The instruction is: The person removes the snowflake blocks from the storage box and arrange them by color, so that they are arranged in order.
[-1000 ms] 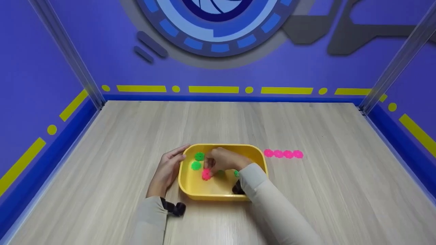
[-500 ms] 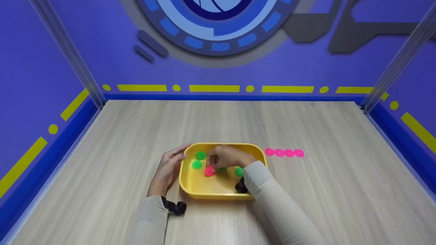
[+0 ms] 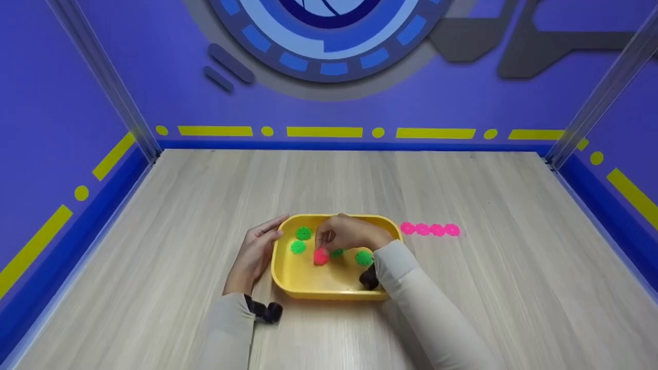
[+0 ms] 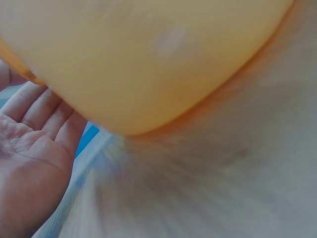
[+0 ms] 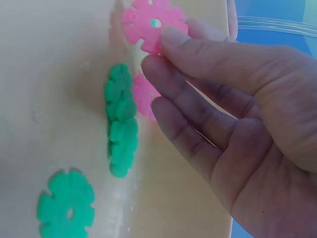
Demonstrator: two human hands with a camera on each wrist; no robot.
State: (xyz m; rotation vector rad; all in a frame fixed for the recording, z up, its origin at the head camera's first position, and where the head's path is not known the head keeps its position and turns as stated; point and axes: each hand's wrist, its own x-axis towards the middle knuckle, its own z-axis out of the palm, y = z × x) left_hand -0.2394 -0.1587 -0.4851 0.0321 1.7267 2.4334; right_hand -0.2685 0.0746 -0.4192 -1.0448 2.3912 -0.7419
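- A pink, round, notch-edged plastic disc (image 3: pixel 321 256) is pinched between thumb and fingertips of the right hand (image 3: pixel 352 234), whose grip is narrow; it is held inside the tub, slightly left of the middle.
- The disc's flat face and centre hole are turned toward the right wrist camera; whether the tub's floor is touched cannot be told.
- The yellow, round-cornered rectangular plastic tub (image 3: pixel 334 295) is set with its long axis parallel to the tabletop's far edge, well apart from it.
- The tub's left wall is touched from outside by the left hand (image 3: pixel 257 249), its fingers extended and its thumb at the rim.
- Two green notched discs (image 3: pixel 298 247) are seen near the tub's far-left corner, a green disc (image 3: pixel 364 258) toward its right side, and another (image 3: pixel 337 253) partly covered by the right hand.
- A second pink disc (image 5: pixel 143 96) is partly hidden behind overlapping green discs (image 5: pixel 121 124).
- The tub's near-right corner is blocked by the beige right sleeve (image 3: pixel 432 303).
- A straight row of four pink discs (image 3: pixel 437 229) is laid on the pale wood-grain tabletop (image 3: pixel 514 282), just beside the tub's far-right corner, roughly parallel to the far edge.
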